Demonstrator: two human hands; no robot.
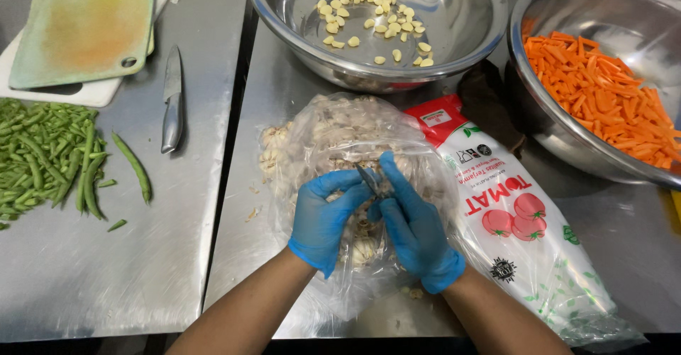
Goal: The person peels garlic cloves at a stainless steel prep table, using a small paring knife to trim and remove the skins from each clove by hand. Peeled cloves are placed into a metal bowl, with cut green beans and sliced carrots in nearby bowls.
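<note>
Gloved hands [376,220] over garlic bag [333,135], bowls [454,50] behind.

Both gloved hands, left hand [325,217] and right hand [415,229], pinch perhaps a small blade [368,180] over bagged garlic [333,139].

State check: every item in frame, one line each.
left hand: gloved, closed around something small, hidden
right hand: gloved, holds small blade
clear bag: open, garlic bulbs inside
near bowl: holds peeled cloves
far bowl: part full of carrot sticks
knife: lying flat, unused
green beans: loose pile
cutting board: stained, bare
printed pouch: lying flat
</note>
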